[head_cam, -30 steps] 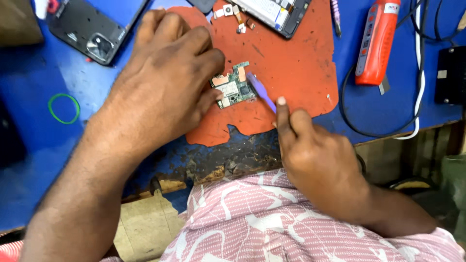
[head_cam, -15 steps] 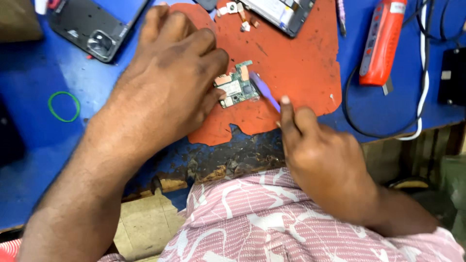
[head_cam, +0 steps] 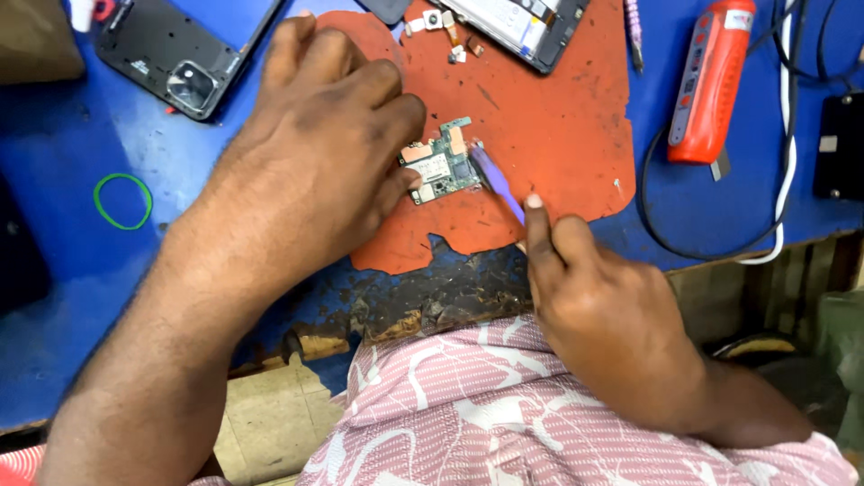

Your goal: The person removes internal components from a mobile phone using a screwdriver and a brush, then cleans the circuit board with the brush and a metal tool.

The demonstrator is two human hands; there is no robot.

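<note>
Green circuit board (head_cam: 441, 164) — purple tool (head_cam: 497, 184) touching

Top edge, centre-right: opened phone body with a pale rectangular panel and a black frame (head_cam: 526, 25), lying tilted on the orange-red mat (head_cam: 558, 135), partly cut off by the frame; whether the panel is a screen cannot be told.

Right of the mat, on the blue bench (head_cam: 54, 135): red oblong plastic tool (head_cam: 711, 79) carrying a narrow grey strip label down its length and a small white label near its top end.

No packages or signs seen.
</note>
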